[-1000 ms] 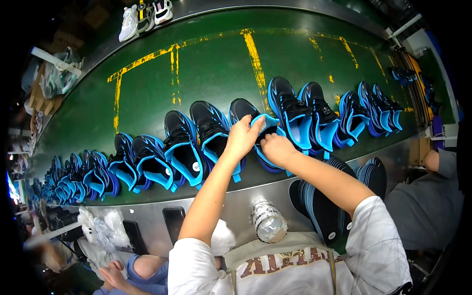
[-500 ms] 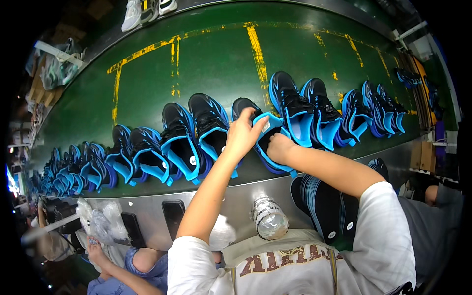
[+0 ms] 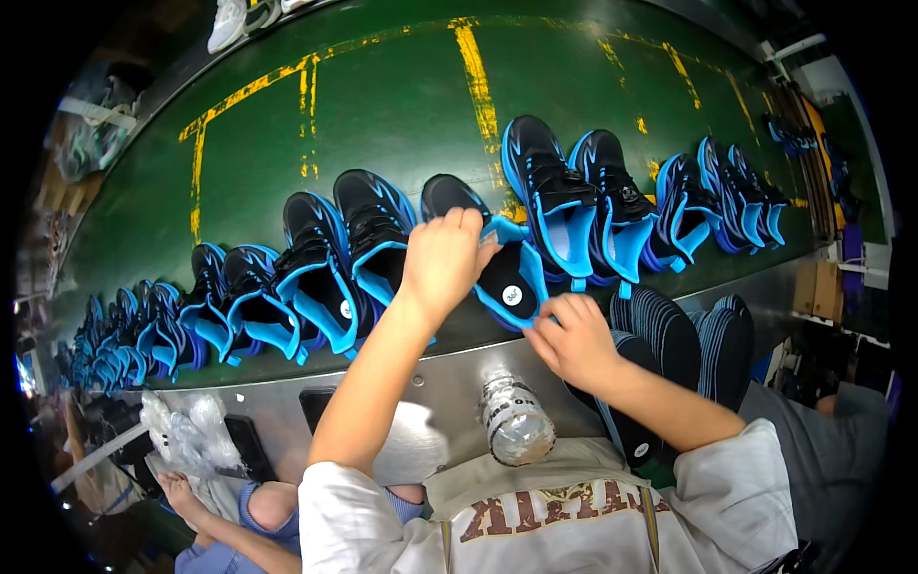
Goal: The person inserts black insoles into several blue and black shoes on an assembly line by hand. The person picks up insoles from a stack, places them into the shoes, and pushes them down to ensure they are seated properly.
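A black sneaker with light-blue lining (image 3: 463, 195) sits in front of me on the green belt, toe pointing away. My left hand (image 3: 443, 258) is closed over its tongue and lace area, holding the opening wide. Inside lies a black insole (image 3: 503, 277) with a round white sticker at the heel. At the back of the collar, my right hand (image 3: 577, 346) has its thumb and fingers pinched on the blue heel edge. Matching shoes stand close on both sides, such as the black sneaker (image 3: 373, 212) to the left and another sneaker (image 3: 537, 158) to the right.
Stacks of black insoles (image 3: 660, 325) rest at the table's near right edge. A clear plastic bottle (image 3: 517, 426) stands near my body. Crumpled plastic bags (image 3: 196, 435) and a dark phone (image 3: 251, 448) lie at left, by a seated person's arm (image 3: 229, 531). Yellow lines (image 3: 475, 81) mark the belt.
My right hand has come out of the shoe and back to its heel edge, uncovering the insole's sticker. My left hand stays on the tongue. The row of shoes has shifted left in view.
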The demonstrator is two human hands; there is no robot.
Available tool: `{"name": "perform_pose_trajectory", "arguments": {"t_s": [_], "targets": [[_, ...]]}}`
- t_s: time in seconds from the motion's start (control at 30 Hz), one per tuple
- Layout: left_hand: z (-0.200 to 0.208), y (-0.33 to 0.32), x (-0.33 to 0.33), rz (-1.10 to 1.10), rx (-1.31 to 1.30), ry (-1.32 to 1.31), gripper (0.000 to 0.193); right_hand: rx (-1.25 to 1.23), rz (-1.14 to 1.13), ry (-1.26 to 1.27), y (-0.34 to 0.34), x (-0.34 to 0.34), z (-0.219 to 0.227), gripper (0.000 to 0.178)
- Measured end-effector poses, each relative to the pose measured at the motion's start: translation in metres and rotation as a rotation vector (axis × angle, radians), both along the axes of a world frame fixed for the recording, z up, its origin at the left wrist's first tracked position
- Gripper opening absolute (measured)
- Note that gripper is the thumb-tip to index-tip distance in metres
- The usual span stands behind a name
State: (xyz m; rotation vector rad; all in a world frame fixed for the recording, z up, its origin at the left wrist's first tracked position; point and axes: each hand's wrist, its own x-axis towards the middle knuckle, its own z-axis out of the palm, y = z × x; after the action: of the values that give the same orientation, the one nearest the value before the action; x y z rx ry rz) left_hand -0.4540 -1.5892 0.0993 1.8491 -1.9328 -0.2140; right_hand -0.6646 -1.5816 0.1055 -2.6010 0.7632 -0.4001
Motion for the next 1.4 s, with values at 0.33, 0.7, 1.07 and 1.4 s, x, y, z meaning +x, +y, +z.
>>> {"name": "perform_pose_trajectory", "arguments": {"t_s": [0.33, 0.7, 1.07, 1.4], "targets": [[0.042, 0.026, -0.008, -0.055, -0.093, -0.007, 0.018, 0.114, -0.101, 0.077, 0.037, -0.039, 0.013, 0.036], [0.042, -0.036, -0.087, -0.325, 0.17, -0.195, 0.047, 0.272, -0.896, 0.286, 0.062, -0.196, 0.059, 0.056], [-0.027, -0.04, -0.152, -0.295, 0.168, -0.017, 0.034, 0.254, -0.882, 0.199, 0.103, -0.238, 0.051, 0.061], [0.012, -0.044, -0.115, 0.067, -0.145, 0.138, 0.051, 0.107, -0.819, 0.115, 0.046, -0.238, 0.119, 0.037]]}}
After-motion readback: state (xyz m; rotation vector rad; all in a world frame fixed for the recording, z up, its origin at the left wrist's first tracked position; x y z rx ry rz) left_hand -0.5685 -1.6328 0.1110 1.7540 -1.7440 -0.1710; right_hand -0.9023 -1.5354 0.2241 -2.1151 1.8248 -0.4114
